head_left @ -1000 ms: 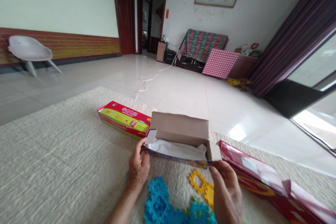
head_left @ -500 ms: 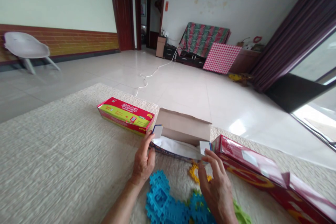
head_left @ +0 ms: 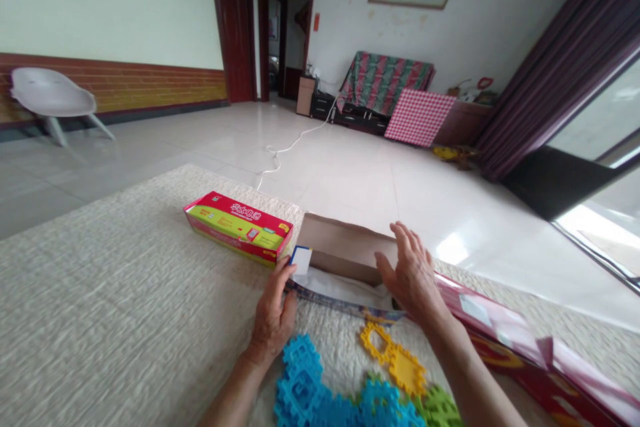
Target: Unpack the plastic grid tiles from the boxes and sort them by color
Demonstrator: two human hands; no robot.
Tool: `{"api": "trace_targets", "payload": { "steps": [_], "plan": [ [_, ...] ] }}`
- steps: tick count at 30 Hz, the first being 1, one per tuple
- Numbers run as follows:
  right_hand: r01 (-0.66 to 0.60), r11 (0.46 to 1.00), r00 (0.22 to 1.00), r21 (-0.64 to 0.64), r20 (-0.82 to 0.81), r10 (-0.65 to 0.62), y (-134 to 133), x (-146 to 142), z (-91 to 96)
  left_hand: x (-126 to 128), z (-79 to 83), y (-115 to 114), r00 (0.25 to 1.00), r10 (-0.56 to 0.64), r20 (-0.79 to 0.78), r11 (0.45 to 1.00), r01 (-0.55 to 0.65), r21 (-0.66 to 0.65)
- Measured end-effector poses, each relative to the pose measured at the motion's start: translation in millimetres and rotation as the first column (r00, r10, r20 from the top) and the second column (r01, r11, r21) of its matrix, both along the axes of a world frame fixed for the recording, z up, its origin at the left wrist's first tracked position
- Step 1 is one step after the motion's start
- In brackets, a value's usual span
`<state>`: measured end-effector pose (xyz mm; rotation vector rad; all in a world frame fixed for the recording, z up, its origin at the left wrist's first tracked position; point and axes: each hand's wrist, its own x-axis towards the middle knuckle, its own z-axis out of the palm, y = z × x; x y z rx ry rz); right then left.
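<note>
An opened cardboard box [head_left: 345,233] lies on the carpet in front of me, its lid raised at the back and white lining [head_left: 340,285] inside. My left hand [head_left: 274,313] rests against the box's left end, fingertips touching the small white side flap [head_left: 301,260], thumb apart near the front corner. Over the box's right end is my right hand [head_left: 413,273], open with fingers spread and holding nothing; it hides that end. Nearer to me lie blue interlocking plastic pieces [head_left: 303,387], yellow pieces [head_left: 406,370] and green ones [head_left: 440,407].
A red and yellow-green box [head_left: 240,227] lies left of the open box. On the right is a long red box [head_left: 505,327] with a clear plastic top. The textured carpet [head_left: 150,293] ends at shiny floor tiles, where a white cable [head_left: 300,137] runs. A white chair [head_left: 53,97] stands far left.
My right hand has moved up and away from the box's right flap, over the raised lid, fingers spreading. More yellow pieces now show. My left hand stays at the left flap.
</note>
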<state>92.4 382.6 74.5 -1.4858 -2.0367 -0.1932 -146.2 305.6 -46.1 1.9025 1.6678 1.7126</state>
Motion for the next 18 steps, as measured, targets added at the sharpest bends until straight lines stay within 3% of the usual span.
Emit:
{"api": "trace_targets", "payload": {
  "steps": [4,10,14,18],
  "plan": [
    [-0.094,0.988,0.995,-0.124,0.004,0.095,1,15,-6.9,0,-1.9,0,1.000,-0.003,0.018,1.000,0.003,-0.010],
    [-0.026,0.997,0.991,0.072,-0.128,0.035,-45,19,-5.8,-2,-1.9,1,0.999,-0.013,0.030,1.000,0.014,-0.005],
    [-0.070,0.973,0.985,0.220,-0.138,0.102,-62,15,-5.7,-2,-0.9,1,0.999,-0.019,0.036,1.000,0.019,0.002],
    [-0.150,0.981,0.980,0.120,-0.117,0.164,-78,13,-15.9,-2,-1.6,1,0.999,-0.005,0.041,1.000,0.005,0.005]
  ]
}}
